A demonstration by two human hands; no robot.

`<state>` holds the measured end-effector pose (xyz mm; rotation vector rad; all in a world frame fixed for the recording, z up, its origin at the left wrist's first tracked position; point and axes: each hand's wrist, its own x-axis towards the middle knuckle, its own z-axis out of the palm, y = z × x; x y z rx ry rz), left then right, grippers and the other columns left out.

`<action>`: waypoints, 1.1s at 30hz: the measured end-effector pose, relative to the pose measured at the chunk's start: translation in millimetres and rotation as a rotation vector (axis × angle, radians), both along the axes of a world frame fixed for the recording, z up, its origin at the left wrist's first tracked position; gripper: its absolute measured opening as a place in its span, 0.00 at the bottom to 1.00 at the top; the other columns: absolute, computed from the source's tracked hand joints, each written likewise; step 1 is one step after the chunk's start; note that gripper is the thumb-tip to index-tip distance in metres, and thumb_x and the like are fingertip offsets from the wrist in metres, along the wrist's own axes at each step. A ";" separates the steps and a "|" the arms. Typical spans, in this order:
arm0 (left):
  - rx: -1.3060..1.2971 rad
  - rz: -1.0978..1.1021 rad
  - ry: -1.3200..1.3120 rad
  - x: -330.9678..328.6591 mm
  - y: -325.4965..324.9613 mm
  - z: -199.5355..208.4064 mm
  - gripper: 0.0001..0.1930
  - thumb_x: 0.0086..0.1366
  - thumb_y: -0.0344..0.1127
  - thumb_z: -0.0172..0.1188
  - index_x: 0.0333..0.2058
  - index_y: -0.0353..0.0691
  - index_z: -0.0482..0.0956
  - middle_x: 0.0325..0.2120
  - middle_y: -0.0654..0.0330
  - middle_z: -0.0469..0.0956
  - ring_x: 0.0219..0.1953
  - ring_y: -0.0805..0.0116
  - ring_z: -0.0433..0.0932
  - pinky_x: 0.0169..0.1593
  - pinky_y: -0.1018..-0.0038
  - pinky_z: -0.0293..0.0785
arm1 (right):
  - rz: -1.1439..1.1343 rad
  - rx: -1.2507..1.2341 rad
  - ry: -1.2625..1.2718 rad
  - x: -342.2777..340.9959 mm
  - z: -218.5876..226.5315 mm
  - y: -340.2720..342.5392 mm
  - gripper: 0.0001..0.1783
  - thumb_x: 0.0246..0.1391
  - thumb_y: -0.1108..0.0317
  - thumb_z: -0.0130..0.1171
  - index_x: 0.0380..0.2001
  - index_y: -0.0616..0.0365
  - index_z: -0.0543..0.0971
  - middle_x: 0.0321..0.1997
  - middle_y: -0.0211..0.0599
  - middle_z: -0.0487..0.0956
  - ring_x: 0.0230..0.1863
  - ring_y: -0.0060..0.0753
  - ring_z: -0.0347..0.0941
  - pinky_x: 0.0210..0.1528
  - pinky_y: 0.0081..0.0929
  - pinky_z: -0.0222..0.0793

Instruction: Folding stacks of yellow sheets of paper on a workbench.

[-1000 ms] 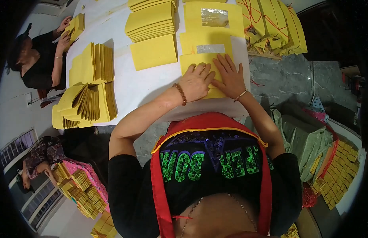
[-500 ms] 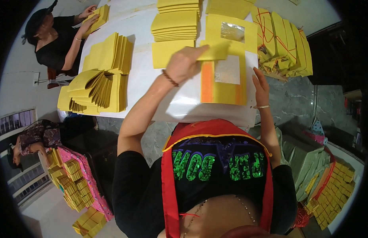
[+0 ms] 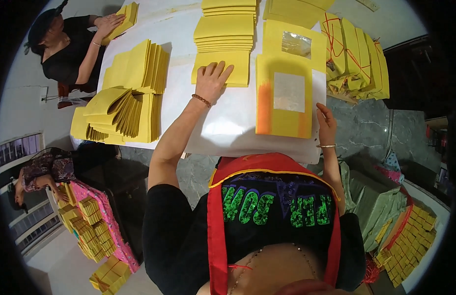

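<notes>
My left hand (image 3: 214, 82) lies with spread fingers on the nearest of the folded yellow papers (image 3: 241, 73), at the near end of an overlapping row. To its right, a flat yellow paper stack (image 3: 265, 120) has an orange strip down each side and a pale silvery square (image 3: 289, 93) in its middle. Beside that stack, at the table's right edge, my right hand (image 3: 327, 126) hangs with loosely bent fingers apart, holding nothing I can see.
Folded yellow paper bundles (image 3: 134, 69) stand on the left of the white table (image 3: 223, 123). Across the far left corner a co-worker (image 3: 73, 46) presses a yellow stack. Red-tied yellow bundles (image 3: 358, 54) sit beyond the right edge. Another person (image 3: 48, 169) bends over bundles at the lower left.
My left hand has moved left from above the orange-striped stack, where it had a folded yellow paper, onto the folded row. My right hand stays by the table edge; the view has shifted slightly.
</notes>
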<state>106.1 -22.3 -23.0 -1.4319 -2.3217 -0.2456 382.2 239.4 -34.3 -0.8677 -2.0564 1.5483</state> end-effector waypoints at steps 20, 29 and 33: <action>-0.255 0.088 -0.420 -0.1 -6.2 -37.3 0.34 0.56 0.50 0.51 0.59 0.45 0.55 0.61 0.51 0.48 0.63 0.52 0.46 0.61 0.53 0.39 | -0.005 -0.131 -0.055 -4.7 -22.9 -9.0 0.14 0.57 0.71 0.48 0.45 0.64 0.73 0.41 0.34 0.76 0.40 0.22 0.70 0.43 0.19 0.66; -0.151 0.127 -0.257 9.0 -1.5 -48.2 0.32 0.60 0.60 0.42 0.58 0.49 0.58 0.60 0.54 0.52 0.62 0.54 0.49 0.60 0.52 0.40 | 0.009 -0.221 0.021 0.2 -31.8 -3.8 0.14 0.56 0.71 0.50 0.45 0.63 0.73 0.42 0.34 0.75 0.42 0.22 0.70 0.45 0.20 0.65; -0.147 0.067 -0.185 3.2 -3.2 -37.9 0.31 0.60 0.59 0.44 0.57 0.48 0.60 0.57 0.53 0.57 0.59 0.54 0.54 0.57 0.50 0.46 | -0.043 -0.108 0.126 1.0 -17.9 -7.0 0.14 0.54 0.69 0.53 0.44 0.60 0.74 0.45 0.34 0.74 0.47 0.24 0.68 0.50 0.23 0.62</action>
